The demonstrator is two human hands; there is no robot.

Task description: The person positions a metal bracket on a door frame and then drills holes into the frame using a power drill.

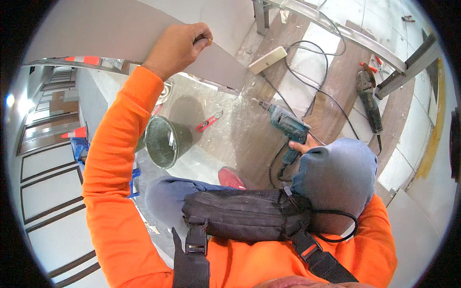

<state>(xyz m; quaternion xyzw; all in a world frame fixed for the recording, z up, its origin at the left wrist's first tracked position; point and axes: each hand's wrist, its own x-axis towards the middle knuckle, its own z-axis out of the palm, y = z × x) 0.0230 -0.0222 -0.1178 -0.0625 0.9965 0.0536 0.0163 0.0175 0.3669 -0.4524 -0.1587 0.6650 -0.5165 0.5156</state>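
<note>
My left hand [181,47] is raised over a large grey panel [120,36], with thumb and fingers pinched together. A tiny yellowish bit shows at its fingertips, too small to name. Beside my bent knee, my right hand [307,143] is closed around the handle of a teal power drill [288,122]. The knee hides part of that hand. Low over the dusty floor, the drill points up and to the left. A red utility knife [208,122] lies on the floor between the drill and a dark green bucket [162,142].
A white power strip [267,60] lies ahead with black cables looping across the floor. An angle grinder [369,102] rests at the right beside a metal frame [336,31]. An orange cone [75,133] stands far left. A black pouch [240,213] is strapped across my front.
</note>
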